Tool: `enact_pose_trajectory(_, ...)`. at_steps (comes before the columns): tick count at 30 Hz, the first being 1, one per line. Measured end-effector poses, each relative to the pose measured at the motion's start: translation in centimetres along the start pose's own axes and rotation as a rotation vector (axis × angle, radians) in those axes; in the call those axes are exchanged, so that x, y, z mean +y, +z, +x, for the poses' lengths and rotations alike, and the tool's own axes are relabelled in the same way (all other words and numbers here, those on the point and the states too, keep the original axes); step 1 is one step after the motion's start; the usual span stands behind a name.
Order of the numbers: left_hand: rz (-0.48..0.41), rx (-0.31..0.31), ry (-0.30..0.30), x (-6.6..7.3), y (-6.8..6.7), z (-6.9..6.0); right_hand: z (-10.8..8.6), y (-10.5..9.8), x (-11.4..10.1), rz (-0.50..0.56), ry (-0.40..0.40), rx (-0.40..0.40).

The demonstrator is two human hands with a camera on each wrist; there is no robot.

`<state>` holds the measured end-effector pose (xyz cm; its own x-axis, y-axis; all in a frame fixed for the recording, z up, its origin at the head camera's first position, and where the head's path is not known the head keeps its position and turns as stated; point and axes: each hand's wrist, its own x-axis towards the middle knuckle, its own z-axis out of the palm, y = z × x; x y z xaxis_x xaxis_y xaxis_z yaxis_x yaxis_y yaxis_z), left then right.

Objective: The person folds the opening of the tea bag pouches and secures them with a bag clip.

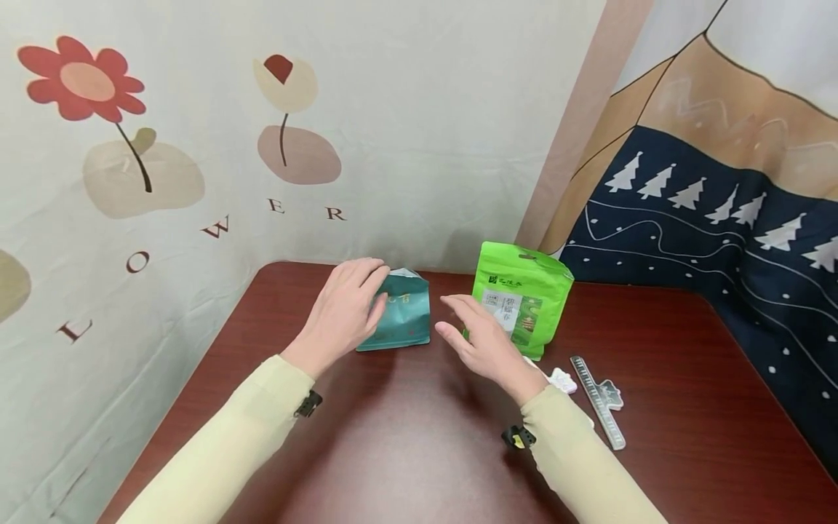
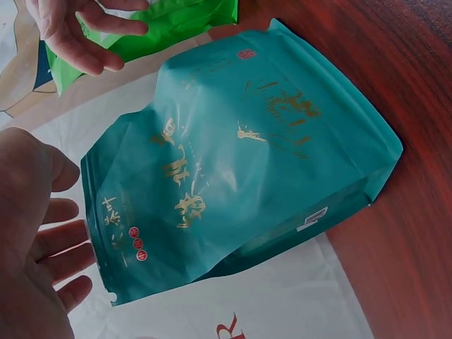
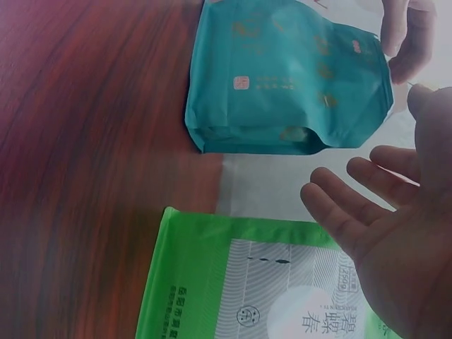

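Note:
A teal tea bag [image 1: 409, 320] with gold lettering stands at the back of the table, its top slightly crumpled. My left hand [image 1: 347, 302] is at its upper left; in the left wrist view the fingertips [image 2: 74, 247] lie close by the bag's top edge, thumb apart from it. Whether they touch it is hard to tell. My right hand [image 1: 484, 346], fingers extended and holding nothing, hovers between the teal bag and a bright green tea bag [image 1: 553, 298]. That green bag stands upright on the right, partly covered by this hand in the head view.
To the right lie a clear ridged clip [image 1: 599, 404] and a white clip [image 1: 561, 380], the latter partly hidden by the right forearm. Behind the dark red table [image 1: 406, 451] hangs a printed cloth [image 1: 419, 131], with a navy tree pattern on its right side.

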<state>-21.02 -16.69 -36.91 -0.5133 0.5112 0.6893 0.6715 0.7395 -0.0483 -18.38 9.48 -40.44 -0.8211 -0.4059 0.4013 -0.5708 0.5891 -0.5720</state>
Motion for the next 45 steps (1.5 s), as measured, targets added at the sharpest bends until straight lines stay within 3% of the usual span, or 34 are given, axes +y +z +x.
enact_pose_trajectory(11, -0.059, -0.033, -0.052, 0.0, 0.9, 0.1, 0.8, 1.1, -0.2, 0.028, 0.046, 0.023)
enact_pose_trajectory(25, -0.098, -0.028, -0.094, 0.2, 2.0, 1.0, 1.8, 2.0, -0.4, 0.077, 0.078, 0.042)
enact_pose_trajectory(37, -0.143, -0.074, -0.202, 0.6, 2.2, 1.6, 2.8, 2.4, -0.5, 0.121, 0.119, 0.033)
enact_pose_trajectory(45, -0.163, -0.079, -0.223, 0.8, 2.3, 1.9, 3.7, 2.7, -0.4, 0.128, 0.121, 0.049)
